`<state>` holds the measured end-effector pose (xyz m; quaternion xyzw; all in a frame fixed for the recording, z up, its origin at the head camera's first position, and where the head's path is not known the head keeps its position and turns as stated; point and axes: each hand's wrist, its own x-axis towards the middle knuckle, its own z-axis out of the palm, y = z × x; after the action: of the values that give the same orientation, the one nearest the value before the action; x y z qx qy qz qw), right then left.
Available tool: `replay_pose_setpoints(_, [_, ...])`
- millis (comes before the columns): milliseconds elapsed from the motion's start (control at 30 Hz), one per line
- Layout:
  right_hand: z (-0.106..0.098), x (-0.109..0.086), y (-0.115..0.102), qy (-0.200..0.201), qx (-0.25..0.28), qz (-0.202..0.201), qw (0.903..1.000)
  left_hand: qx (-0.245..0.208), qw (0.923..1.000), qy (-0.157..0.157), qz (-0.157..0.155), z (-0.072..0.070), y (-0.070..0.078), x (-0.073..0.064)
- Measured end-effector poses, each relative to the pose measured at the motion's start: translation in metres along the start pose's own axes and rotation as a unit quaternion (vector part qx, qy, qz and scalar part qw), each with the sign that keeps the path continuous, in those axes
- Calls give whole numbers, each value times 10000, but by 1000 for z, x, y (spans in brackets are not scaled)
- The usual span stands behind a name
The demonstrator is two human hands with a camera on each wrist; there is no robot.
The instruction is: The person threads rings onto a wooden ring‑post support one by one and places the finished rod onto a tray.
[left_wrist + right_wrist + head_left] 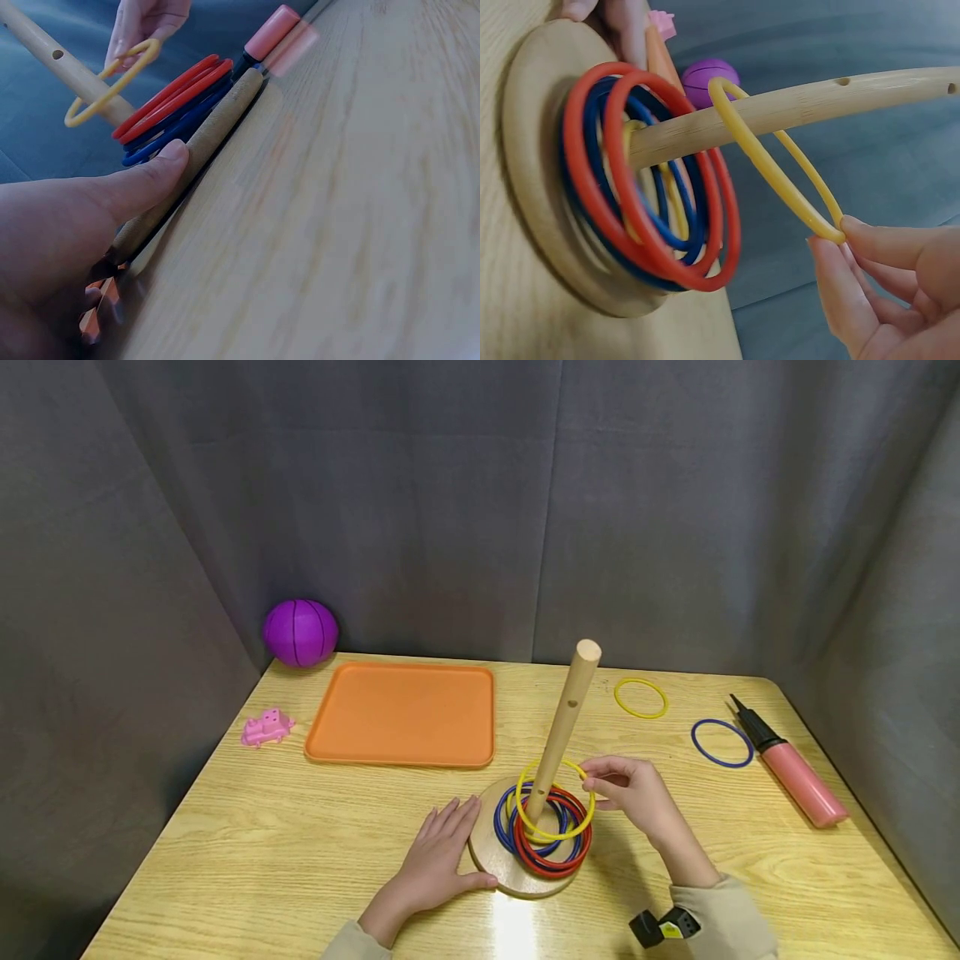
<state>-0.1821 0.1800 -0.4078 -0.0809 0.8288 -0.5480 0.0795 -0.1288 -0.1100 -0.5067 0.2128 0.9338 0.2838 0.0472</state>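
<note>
A wooden peg point(558, 735) stands upright on a round wooden base point(487, 847). Red rings point(551, 871) and blue rings point(498, 828) lie piled around its foot, with some yellow showing among them. My right hand point(636, 795) pinches the near side of a yellow ring point(769, 171) between thumb and fingers. That ring encircles the peg, tilted, above the pile. My left hand point(438, 866) lies at the left edge of the base, fingers spread and straight; in the left wrist view its thumb point(172, 154) touches the rim.
An orange tray point(405, 714) lies at the back left, near a pink toy point(267, 727) and a purple ball point(301, 633). Toward the right are another yellow ring point(619, 702), a loose blue ring point(697, 746) and a pink hand pump point(804, 783). Grey curtains surround the table.
</note>
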Motion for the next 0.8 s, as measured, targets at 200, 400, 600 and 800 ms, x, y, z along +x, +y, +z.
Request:
replay_pose_setpoints(200, [4, 1, 9, -150, 46, 45, 9999, 22, 10000, 33, 42, -1, 1, 1])
replay_pose_setpoints(400, [9, 2, 16, -76, -196, 29, 9998, 6, 10000, 37, 35, -1, 1, 2])
replay_pose_setpoints(600, [12, 3, 23, 112, -675, -263, 9973, 20, 10000, 33, 22, 0, 1, 0])
replay_pose_setpoints(800, [13, 3, 28, 99, -688, -228, 9973, 13, 10000, -10, -4, 0, 1, 0])
